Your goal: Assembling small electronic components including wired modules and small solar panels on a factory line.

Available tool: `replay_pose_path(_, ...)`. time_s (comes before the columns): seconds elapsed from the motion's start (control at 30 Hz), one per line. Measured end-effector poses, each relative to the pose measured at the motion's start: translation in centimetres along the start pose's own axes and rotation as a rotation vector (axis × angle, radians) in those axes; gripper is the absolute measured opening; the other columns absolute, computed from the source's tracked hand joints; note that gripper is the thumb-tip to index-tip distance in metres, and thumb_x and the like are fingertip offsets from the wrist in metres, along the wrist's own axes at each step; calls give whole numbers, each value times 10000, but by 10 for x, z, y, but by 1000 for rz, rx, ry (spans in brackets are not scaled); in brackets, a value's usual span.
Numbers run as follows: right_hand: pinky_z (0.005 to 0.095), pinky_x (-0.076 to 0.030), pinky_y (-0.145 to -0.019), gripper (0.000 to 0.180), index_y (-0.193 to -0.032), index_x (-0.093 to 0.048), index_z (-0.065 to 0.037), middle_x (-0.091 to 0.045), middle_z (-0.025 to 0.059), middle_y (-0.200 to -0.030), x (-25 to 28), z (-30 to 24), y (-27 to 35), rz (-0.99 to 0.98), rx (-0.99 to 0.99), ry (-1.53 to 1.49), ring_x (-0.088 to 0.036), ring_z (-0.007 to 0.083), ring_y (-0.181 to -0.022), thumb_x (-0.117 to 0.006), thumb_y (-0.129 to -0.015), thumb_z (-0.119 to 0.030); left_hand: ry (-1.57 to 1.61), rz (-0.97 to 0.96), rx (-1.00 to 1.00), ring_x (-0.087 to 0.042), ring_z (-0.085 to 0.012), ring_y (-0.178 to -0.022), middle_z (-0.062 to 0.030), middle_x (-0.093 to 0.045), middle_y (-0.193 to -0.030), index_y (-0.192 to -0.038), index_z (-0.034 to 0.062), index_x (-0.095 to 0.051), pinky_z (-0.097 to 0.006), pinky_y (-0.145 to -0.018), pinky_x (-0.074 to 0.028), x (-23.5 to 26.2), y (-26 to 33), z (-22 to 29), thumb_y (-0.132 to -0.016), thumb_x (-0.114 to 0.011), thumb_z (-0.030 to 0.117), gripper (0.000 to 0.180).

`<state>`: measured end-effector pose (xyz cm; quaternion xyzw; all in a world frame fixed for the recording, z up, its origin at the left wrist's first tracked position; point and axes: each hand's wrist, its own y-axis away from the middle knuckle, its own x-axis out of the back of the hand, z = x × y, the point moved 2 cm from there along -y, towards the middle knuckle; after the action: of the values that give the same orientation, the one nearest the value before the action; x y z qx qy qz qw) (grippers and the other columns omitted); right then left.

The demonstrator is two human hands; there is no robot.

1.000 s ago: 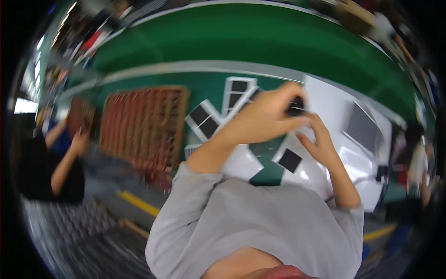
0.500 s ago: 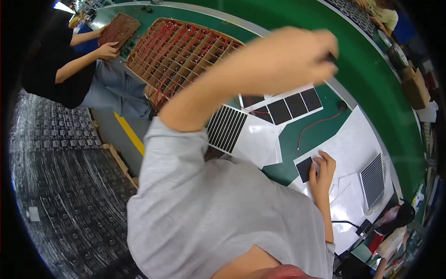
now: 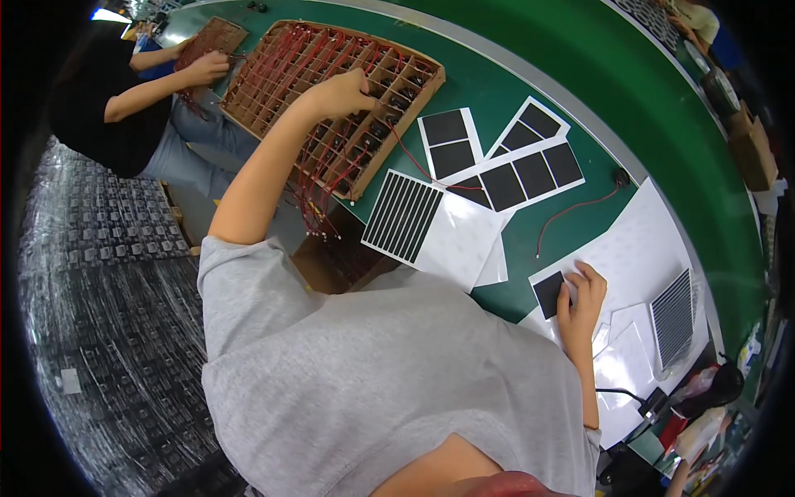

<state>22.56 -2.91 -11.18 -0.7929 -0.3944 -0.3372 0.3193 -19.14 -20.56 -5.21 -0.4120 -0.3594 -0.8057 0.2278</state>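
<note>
While my left hand (image 3: 344, 87) reaches far out over the cardboard grid tray (image 3: 273, 62), my fingers curl down into one of its cells among the red wires (image 3: 327, 178); can't tell if they pinch anything, since the fingertips are hidden inside the cell. Tray sits on the green table (image 3: 497, 74), at its near-left edge, with wire ends hanging over the side. My right hand (image 3: 582, 300) rests low on a white sheet (image 3: 638, 248) at the right, fingers pressed flat and close together, fingertips touching the edge of a small black square pad (image 3: 548, 294) that lies on that sheet. One loose red wire (image 3: 571, 211) lies on the green just above the sheet, a small black part at its far end. Between my hands: a striped black-and-white panel (image 3: 403, 217) on another white sheet, then backing sheets with black squares (image 3: 530, 174) further out. Second striped panel (image 3: 672, 308) sits at the right, near my right hand but apart. Another person in a black top (image 3: 91, 108) works at a second cardboard tray (image 3: 211, 37) at far left, their hand on it.
</note>
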Motion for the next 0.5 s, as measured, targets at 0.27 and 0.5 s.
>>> replay_pose_path(0.27,361,-344,-825,183,-861,-520,-8,-490,153,-1051,0,-1,1,-11,-15,10,-441,305,-955,-539,-683,31,-24,-5,50,-483,-145,-380,-85,-505,-498,-864,-37,-436,-265,-346,-362,4,1,-4,-750,-617,248,357)
replay_pose_path(0.5,360,-341,-833,184,-868,-523,-11,-483,151,-1061,0,-1,0,-24,-34,11,-430,306,-969,-535,-689,30,12,85,57,-544,-161,-413,-117,-542,-520,-863,-48,-447,-279,-354,-407,2,6,3,-766,-597,267,363)
